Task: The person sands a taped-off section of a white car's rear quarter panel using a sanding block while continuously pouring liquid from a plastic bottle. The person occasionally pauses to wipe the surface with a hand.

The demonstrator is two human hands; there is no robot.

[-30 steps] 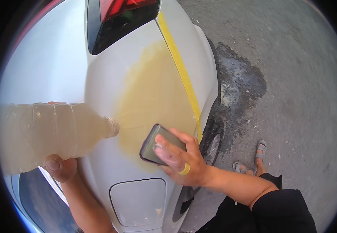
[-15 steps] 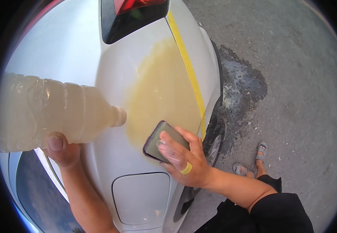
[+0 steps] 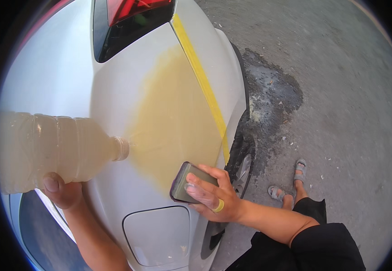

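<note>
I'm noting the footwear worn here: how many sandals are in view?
2: one grey sandal on the pavement, right of the car; another grey sandal lower left, nearer the car. Any beneath the car would be hidden.

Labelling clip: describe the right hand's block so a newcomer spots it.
On the pale car body, find the tan patch beside yellow tape. At its lower end, under the right hand, sits a grey-green block with a dark purplish edge. It is boxy, unlike the cloudy bottle in the left hand.

right hand (image 3: 222,198) | block (image 3: 181,185) | moved nearer fuel flap (image 3: 156,237) than before
</note>
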